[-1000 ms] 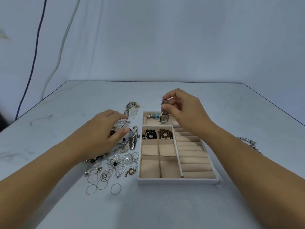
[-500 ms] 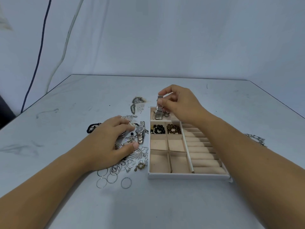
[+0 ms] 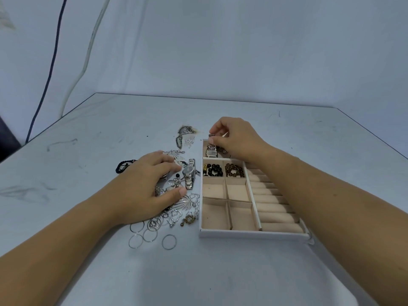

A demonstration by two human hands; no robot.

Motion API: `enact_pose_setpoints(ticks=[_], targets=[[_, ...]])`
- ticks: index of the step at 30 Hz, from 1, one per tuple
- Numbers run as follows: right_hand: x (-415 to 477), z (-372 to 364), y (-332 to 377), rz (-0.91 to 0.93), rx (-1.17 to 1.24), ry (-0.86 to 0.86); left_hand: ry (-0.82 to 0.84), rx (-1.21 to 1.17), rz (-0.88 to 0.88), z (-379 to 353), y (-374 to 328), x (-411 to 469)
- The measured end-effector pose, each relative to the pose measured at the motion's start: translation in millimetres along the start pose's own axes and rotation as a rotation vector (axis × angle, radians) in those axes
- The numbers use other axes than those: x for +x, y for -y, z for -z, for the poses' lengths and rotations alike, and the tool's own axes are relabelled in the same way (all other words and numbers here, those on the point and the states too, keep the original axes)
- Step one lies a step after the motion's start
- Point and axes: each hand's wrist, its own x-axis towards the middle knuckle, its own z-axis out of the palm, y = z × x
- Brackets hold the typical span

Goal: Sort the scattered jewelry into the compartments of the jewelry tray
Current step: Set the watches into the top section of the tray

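A watch (image 3: 211,151) is being pinched by the right hand (image 3: 238,138) in the far-edge compartment of the tray (image 3: 254,235). The left hand (image 3: 145,186) is being rested on the jewelry pile (image 3: 186,203), grip unclear.

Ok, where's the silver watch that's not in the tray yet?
In the head view, the silver watch lies on the table just left of the jewelry tray, beside the black bead bracelet compartment, near the fingertips of the left hand.

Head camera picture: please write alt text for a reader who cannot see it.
A person's right hand pinches the band of a square-faced metal wristwatch in the far compartment of a white beige-lined jewelry tray; the left hand rests on a pile of silver jewelry beside the tray.
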Motion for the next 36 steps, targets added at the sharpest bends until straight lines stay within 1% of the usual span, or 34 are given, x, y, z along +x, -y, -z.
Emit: enact_pose_setpoints(ticks=[2,8,13,15,18,21,24,26,33,36], targets=[[2.2,-0.7,-1.3,0.012,-0.052,0.001,-0.004,-0.006,0.000,-0.2,0.5,-0.3],[1.7,-1.3,-4.4,-0.009,-0.040,-0.015,-0.009,-0.004,-0.006,-0.7,1.9,0.4],[-2.4,-1.4,-1.4,0.024,-0.300,0.014,-0.013,-0.003,-0.008,-0.8,1.7,0.1],[-7.3,-1.4,4.5,0.058,-0.286,0.045,-0.012,-0.016,-0.003,-0.5,1.3,0.5],[-15.0,-0.5,20.1,0.179,-0.277,0.126,-0.040,-0.052,0.023,4.1,2.0,1.8],[-17.6,-2.6,33.8,0.231,-0.371,0.211,-0.093,-0.074,0.053,11.2,5.8,1.9],[-18.0,-9.2,42.0,0.208,-0.552,0.255,-0.112,-0.079,0.109,15.5,14.1,0.7],[-18.2,-14.1,45.9,0.175,-0.620,0.280,-0.105,-0.065,0.130,16.2,19.1,-0.2],[-24.8,-16.0,52.4,0.079,-0.693,0.370,-0.081,-0.070,0.143,16.6,24.9,0.4],[-26.8,-15.0,50.8,0.059,-0.662,0.388,-0.080,-0.076,0.153,16.4,27.0,1.3]])
